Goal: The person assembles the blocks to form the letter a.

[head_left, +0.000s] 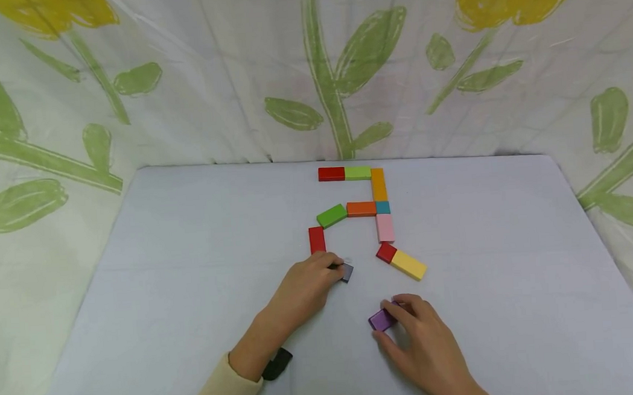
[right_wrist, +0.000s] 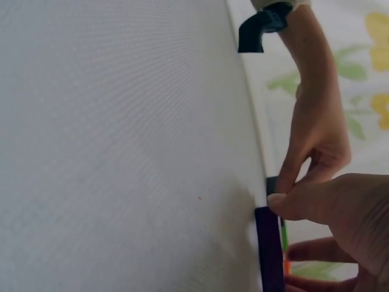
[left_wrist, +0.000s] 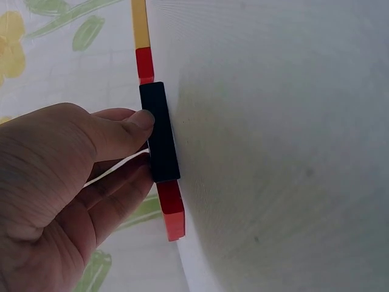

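Note:
My left hand (head_left: 306, 289) pinches a dark grey block (head_left: 348, 272) between thumb and fingers, low over the white table. In the left wrist view the block's long dark side (left_wrist: 161, 137) faces the camera, with the thumb against it. Just beyond the left fingers lies a red block (head_left: 316, 238), its near end hidden by them. Nearer the table's front and to the right, my right hand (head_left: 425, 339) holds a purple block (head_left: 381, 320), fingers over its far side and thumb at the near side. The right wrist view shows the thumb at the purple block's (right_wrist: 269, 249) top edge.
Several blocks form a bent line on the table (head_left: 188, 241): red (head_left: 331, 174), lime (head_left: 357, 173), amber (head_left: 379, 184), teal (head_left: 383, 207), pink (head_left: 385, 226). An orange block (head_left: 361, 209) and a green one (head_left: 331, 215) branch left. Small red (head_left: 386, 252) and yellow (head_left: 409, 265) blocks lie nearer.

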### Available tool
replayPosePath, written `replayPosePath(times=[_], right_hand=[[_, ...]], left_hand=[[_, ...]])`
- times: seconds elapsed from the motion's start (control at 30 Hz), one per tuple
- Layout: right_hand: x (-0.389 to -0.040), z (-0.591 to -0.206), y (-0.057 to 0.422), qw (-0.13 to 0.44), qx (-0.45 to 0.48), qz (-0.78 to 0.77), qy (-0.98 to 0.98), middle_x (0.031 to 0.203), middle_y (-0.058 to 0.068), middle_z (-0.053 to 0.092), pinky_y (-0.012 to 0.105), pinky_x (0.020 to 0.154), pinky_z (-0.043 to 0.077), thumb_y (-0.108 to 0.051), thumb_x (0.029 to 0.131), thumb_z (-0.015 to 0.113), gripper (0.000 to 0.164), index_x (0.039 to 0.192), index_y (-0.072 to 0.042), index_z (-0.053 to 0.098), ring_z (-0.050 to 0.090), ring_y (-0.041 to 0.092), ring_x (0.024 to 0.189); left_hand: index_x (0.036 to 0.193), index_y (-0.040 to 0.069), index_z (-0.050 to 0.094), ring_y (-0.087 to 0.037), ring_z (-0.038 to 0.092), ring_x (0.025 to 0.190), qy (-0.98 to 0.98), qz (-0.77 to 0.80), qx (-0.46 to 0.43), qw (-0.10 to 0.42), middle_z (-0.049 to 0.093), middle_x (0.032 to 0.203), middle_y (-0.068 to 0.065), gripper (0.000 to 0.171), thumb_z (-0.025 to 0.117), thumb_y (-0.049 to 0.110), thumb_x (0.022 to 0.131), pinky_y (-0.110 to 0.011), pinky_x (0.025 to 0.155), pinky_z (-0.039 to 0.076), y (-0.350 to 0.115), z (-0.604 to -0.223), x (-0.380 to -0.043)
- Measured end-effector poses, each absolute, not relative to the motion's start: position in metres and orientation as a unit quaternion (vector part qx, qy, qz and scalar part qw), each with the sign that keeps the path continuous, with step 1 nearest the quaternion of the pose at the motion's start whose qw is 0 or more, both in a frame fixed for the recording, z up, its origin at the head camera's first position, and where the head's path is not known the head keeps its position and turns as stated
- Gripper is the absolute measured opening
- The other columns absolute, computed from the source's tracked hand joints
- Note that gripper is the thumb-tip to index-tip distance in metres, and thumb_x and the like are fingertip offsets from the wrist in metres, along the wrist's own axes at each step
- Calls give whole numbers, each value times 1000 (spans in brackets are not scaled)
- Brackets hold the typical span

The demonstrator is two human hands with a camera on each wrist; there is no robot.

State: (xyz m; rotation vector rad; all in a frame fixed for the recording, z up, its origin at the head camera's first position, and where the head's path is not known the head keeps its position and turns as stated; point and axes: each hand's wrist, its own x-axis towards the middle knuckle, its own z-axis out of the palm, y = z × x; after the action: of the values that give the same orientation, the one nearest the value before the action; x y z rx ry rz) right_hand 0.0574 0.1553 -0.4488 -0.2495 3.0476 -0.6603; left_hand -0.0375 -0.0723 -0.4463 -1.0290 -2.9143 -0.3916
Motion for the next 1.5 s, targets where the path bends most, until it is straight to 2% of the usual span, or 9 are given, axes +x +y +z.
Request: replayPosePath(times=[0.13, 0.3, 0.53, 0.7, 0.9, 1.23, 1.5], right_hand=[[56, -450, 156, 1, -78, -212, 974, 121, 8, 68, 40, 86, 65, -36, 77, 95, 51, 120, -12, 80, 66, 21, 107], [54, -448, 156, 8, -72, -203, 977, 115, 5, 66, 35, 79, 64, -38, 76, 96, 51, 119, -15, 82, 63, 15, 99], [50, -449, 157, 5, -71, -212, 975, 111, 6, 68, 37, 81, 63, -35, 75, 97, 49, 118, -14, 83, 64, 16, 98], [45, -452, 155, -28, -85, -225, 970, 112, 8, 71, 40, 82, 64, -29, 75, 97, 47, 115, -11, 82, 67, 21, 100], [37, -455, 156, -84, -109, -243, 960, 110, 8, 72, 39, 78, 64, -23, 72, 96, 46, 113, -8, 82, 68, 21, 97], [16, -458, 156, -103, -104, -265, 953, 113, 12, 73, 44, 82, 64, -24, 76, 93, 45, 115, -5, 81, 71, 27, 102], [6, -459, 152, -113, -106, -268, 951, 112, 13, 72, 43, 80, 64, -24, 77, 93, 45, 115, -4, 80, 70, 27, 102]], left_hand=[[120, 12, 82, -17, 70, 117, -935, -131, -330, 12, 76, 123, -3, 26, 77, 5, 95, -28, 96, 63, -73, -447, -38], [120, 12, 82, -18, 70, 118, -934, -135, -331, 11, 76, 123, -3, 26, 77, 5, 95, -28, 96, 63, -73, -447, -38], [122, 12, 81, -18, 70, 118, -936, -127, -329, 9, 76, 124, -3, 27, 77, 6, 95, -28, 96, 63, -73, -446, -38], [121, 11, 81, -18, 70, 116, -935, -131, -331, 14, 76, 123, -3, 27, 78, 5, 95, -28, 95, 63, -73, -445, -38], [120, 12, 81, -18, 70, 116, -934, -133, -332, 16, 76, 123, -3, 26, 77, 5, 96, -28, 94, 63, -73, -444, -38], [120, 12, 81, -19, 70, 116, -937, -131, -325, 4, 76, 124, -3, 26, 77, 5, 96, -29, 95, 63, -73, -444, -37], [119, 12, 82, -19, 70, 115, -936, -135, -325, 4, 76, 123, -4, 25, 76, 5, 96, -29, 95, 63, -73, -445, -38]])
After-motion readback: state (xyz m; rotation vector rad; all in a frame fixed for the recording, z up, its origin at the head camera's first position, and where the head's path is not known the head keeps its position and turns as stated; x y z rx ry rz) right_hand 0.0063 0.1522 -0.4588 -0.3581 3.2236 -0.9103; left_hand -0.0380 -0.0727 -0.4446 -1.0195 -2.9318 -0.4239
